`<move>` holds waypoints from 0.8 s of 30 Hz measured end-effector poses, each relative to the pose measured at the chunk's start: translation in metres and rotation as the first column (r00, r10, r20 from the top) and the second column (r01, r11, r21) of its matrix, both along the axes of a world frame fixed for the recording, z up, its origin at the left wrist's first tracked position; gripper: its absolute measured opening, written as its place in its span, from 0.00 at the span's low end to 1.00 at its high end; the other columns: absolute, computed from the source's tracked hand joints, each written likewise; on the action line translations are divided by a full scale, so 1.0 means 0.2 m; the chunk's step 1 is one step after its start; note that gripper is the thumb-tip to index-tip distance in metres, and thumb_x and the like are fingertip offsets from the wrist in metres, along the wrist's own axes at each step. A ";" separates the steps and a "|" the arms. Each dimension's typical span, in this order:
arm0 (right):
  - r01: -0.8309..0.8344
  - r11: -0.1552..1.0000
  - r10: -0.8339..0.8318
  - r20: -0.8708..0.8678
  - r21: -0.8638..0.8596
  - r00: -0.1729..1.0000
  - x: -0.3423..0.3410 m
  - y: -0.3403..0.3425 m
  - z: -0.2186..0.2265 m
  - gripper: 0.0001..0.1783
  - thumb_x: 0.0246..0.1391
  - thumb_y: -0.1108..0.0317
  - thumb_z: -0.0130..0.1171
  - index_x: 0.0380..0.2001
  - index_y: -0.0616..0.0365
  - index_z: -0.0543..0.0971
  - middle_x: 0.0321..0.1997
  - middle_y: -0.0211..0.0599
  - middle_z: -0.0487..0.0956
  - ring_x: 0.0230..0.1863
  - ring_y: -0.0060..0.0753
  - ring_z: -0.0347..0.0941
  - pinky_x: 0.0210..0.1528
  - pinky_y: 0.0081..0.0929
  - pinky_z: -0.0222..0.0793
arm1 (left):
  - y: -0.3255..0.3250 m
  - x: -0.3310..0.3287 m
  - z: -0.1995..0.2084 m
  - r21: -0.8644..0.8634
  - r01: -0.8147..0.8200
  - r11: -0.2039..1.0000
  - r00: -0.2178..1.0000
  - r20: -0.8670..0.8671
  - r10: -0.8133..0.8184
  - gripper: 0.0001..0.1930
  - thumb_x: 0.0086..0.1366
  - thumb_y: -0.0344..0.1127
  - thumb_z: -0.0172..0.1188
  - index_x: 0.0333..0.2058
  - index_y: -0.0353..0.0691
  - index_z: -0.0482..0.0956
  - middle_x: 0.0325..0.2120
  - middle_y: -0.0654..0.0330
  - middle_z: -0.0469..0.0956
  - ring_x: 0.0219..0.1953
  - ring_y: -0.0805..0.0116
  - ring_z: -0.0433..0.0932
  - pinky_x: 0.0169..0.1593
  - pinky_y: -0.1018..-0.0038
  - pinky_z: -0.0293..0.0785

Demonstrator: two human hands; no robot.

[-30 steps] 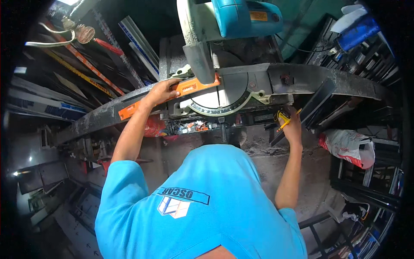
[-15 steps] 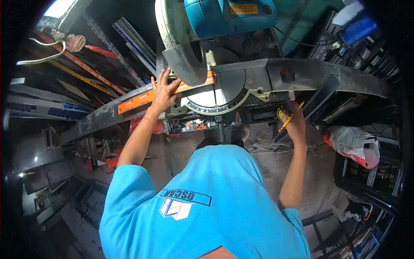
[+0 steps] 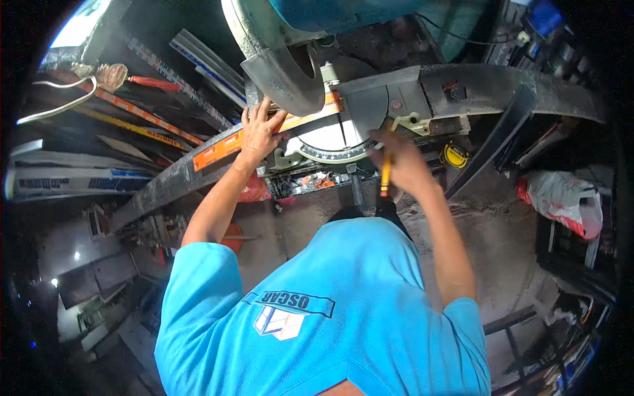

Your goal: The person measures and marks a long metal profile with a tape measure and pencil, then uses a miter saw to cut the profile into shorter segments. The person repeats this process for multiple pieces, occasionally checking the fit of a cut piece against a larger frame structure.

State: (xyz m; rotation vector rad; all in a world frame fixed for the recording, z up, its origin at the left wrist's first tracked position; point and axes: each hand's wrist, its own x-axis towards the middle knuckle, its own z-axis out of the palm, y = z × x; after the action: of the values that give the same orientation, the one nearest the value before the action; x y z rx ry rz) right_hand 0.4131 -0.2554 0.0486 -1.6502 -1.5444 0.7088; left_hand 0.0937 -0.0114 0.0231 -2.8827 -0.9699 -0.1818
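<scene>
My left hand (image 3: 259,138) grips an orange-covered bar (image 3: 212,153) beside the blade guard (image 3: 285,80) of a mitre saw, its fingers draped over the bar. The bar's right end (image 3: 333,103) comes out past the guard above the round saw table (image 3: 367,113). At the right front of that table, my right hand (image 3: 411,168) is smeared by motion but closed around a yellow pencil (image 3: 386,177), which points up and down in the picture. A yellow and black tape measure (image 3: 456,155) sits to the right of this hand, just below the bench edge.
A long dark bench (image 3: 505,92) stretches to both sides of the saw. One dark bar (image 3: 494,142) leans across its right part. Long profiles (image 3: 142,119) stand at the left. A white and red plastic bag (image 3: 564,201) hangs on the right.
My right hand has moved left from the tape measure to the front of the saw table, taking the pencil and letting the tape measure go. My left hand stays on the bar.
</scene>
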 end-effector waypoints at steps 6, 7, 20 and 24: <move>-0.039 0.987 0.014 0.162 0.156 0.987 -0.40 0.24 -0.24 0.27 0.57 0.57 0.68 0.58 0.56 0.77 0.54 0.54 0.78 0.63 0.59 0.70 0.69 0.49 0.62 | 0.00 0.02 0.01 0.008 -0.010 1.000 1.000 0.014 0.010 0.46 0.46 0.38 0.79 0.67 0.68 0.72 0.74 0.51 0.57 0.65 0.45 0.65 0.67 0.46 0.59; 0.002 0.981 -0.046 0.227 0.192 0.973 -0.45 0.28 -0.28 0.28 0.57 0.56 0.68 0.58 0.54 0.77 0.54 0.54 0.78 0.64 0.58 0.68 0.71 0.50 0.59 | 0.00 0.02 0.01 0.026 -0.009 1.000 1.000 0.006 0.009 0.45 0.49 0.40 0.77 0.67 0.68 0.71 0.74 0.50 0.56 0.65 0.45 0.65 0.66 0.46 0.59; 0.171 0.962 -0.242 0.382 0.212 0.892 -0.60 0.35 -0.41 0.32 0.60 0.49 0.61 0.63 0.53 0.76 0.62 0.59 0.76 0.68 0.57 0.66 0.78 0.54 0.46 | 0.03 -0.02 0.01 -0.003 0.108 0.994 0.993 0.044 -0.108 0.38 0.53 0.40 0.75 0.65 0.64 0.76 0.73 0.50 0.57 0.63 0.45 0.68 0.63 0.51 0.62; 0.191 0.950 -0.276 0.379 0.248 0.883 -0.60 0.35 -0.42 0.30 0.60 0.50 0.62 0.62 0.53 0.76 0.60 0.59 0.76 0.68 0.57 0.66 0.78 0.54 0.48 | 0.00 0.00 0.04 0.059 0.080 0.995 0.997 0.004 -0.081 0.38 0.54 0.41 0.75 0.66 0.65 0.74 0.72 0.49 0.59 0.62 0.45 0.68 0.63 0.48 0.62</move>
State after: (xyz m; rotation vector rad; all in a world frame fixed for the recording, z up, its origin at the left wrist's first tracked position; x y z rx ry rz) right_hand 0.2930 -0.1847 -0.0348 -1.8644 -1.5947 0.0659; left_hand 0.0940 -0.0119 0.0304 -2.8707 -0.8351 -0.2217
